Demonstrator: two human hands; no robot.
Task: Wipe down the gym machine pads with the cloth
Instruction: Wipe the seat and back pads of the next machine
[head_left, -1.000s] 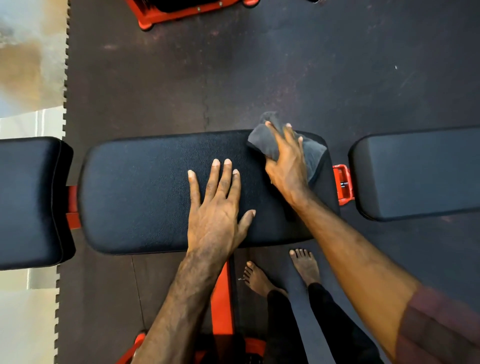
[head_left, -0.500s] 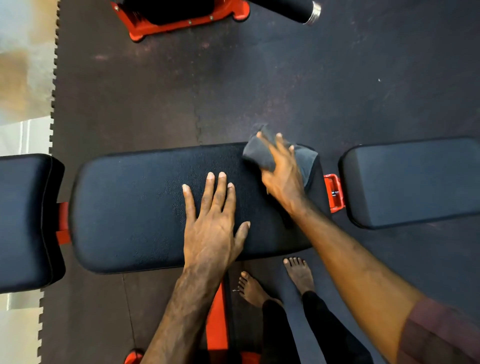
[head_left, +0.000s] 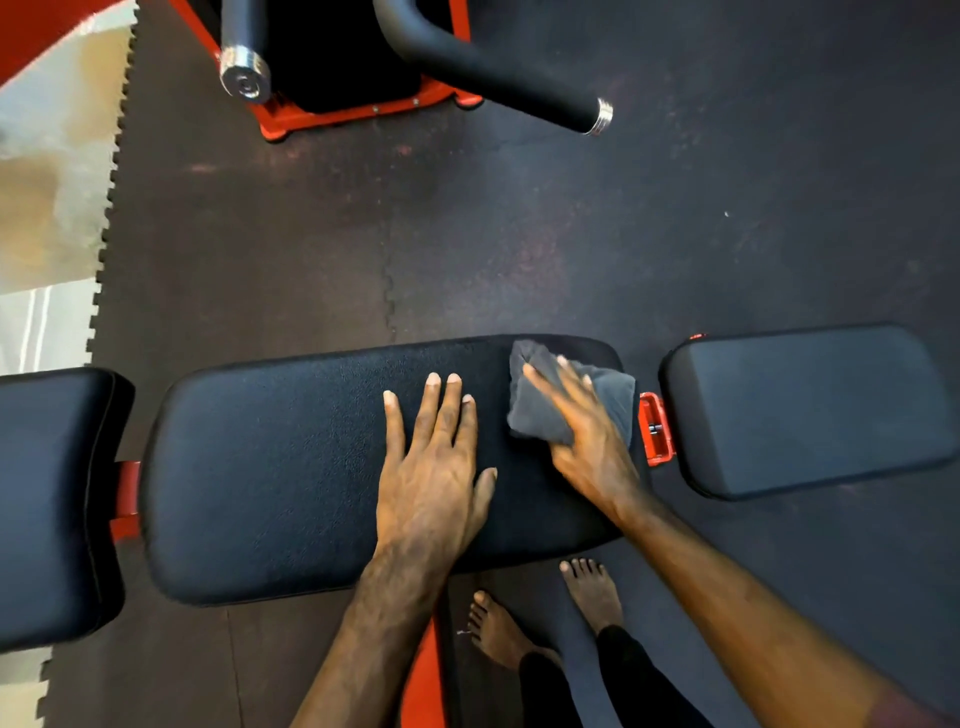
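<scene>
A dark rubber floor mat (head_left: 571, 234) fills most of the head view, its toothed edge meeting pale flooring at the left. Across it runs a bench of three black pads on a red frame: the long middle pad (head_left: 270, 467), a second pad (head_left: 800, 410) just beside its right end, and a third pad (head_left: 47, 499) cut off at the left edge. A red bracket (head_left: 655, 428) shows in the gap between the middle and right pads. Beyond the bench stands another red-based machine (head_left: 343, 111) with a black padded handle (head_left: 498, 67) and a chrome-capped bar (head_left: 244, 78). The person's left hand (head_left: 431, 467) lies flat on the middle pad, fingers straight and slightly spread, its grip wide and holding nothing. The right hand (head_left: 582, 426), blurred, presses the grey cloth (head_left: 540, 410) onto the far right corner of that pad; its fingers lie extended over the cloth rather than curled round it. Two bare feet (head_left: 592, 592) stand on the mat below the pad's near edge.
</scene>
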